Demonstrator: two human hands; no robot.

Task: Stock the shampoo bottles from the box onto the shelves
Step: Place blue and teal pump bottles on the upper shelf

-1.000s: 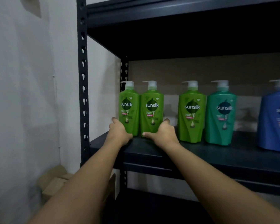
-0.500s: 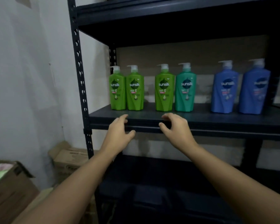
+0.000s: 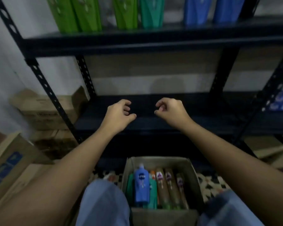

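Nearest: open box (image 3: 160, 162) on the floor between the person's knees, placed for easy reach. Inside, shampoo bottles lie packed side by side: a blue bottle (image 3: 141, 183) on top, teal ones beside it, brown bottles (image 3: 168, 186) to the right.

Above the box: left hand (image 3: 119, 114) and right hand (image 3: 171, 111), both empty, fingers loosely curled, apart from each other, hanging before the bare lower shelf (image 3: 153, 123). Judged: between bottles, about to reach down.

Farthest: upper shelf (image 3: 153, 38) holds stocked green bottles (image 3: 82, 13), one teal, and blue bottles (image 3: 211, 10), grouped by colour. Frame blurred.

open box (image 3: 193, 175) on floor, btls (image 3: 141, 182) packed; shelf (image 3: 153, 38) btls upright.
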